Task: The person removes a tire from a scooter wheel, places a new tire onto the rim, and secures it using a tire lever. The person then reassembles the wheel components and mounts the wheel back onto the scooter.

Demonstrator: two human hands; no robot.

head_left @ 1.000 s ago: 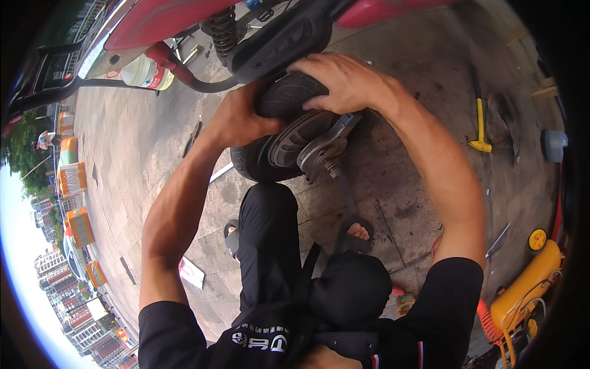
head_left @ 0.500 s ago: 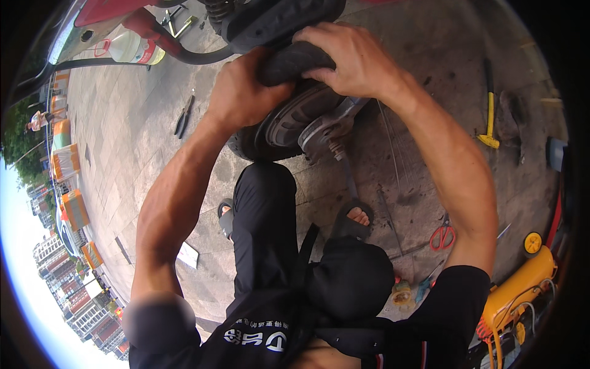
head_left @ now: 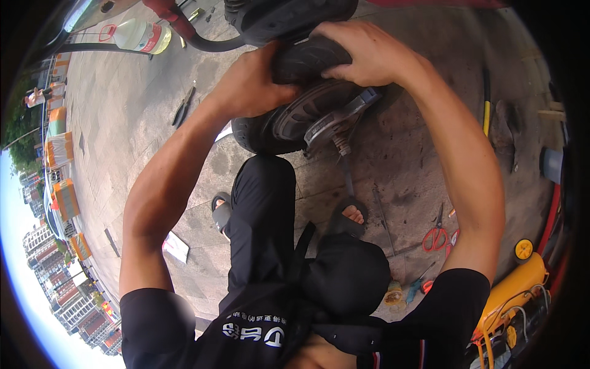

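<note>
A black rubber tyre (head_left: 310, 60) on a scooter wheel stands in front of me, below a black mudguard (head_left: 295, 23). Its left side is wrapped by my left hand (head_left: 261, 83), closed with the thumb across the tread. Over the right side curls my right hand (head_left: 375, 52), fingers behind the tyre and thumb on the near tread. Lower down the grey spoked rim (head_left: 295, 117) shows, with a metal arm (head_left: 344, 114) and a threaded axle end (head_left: 341, 144) sticking out toward my feet. Both hands hide parts of the tread.
Pliers (head_left: 184, 107) lie on the paving at left, near a large plastic bottle (head_left: 138, 37). Red-handled scissors (head_left: 435, 237), a long thin tool (head_left: 382, 212) and a yellow-handled tool (head_left: 486, 104) lie at right. A yellow air compressor (head_left: 510, 295) stands at lower right.
Both hands keep their hold on the tyre, and hands and wheel sit slightly further right in view. The hammer's yellow head is now hidden behind my right arm.
</note>
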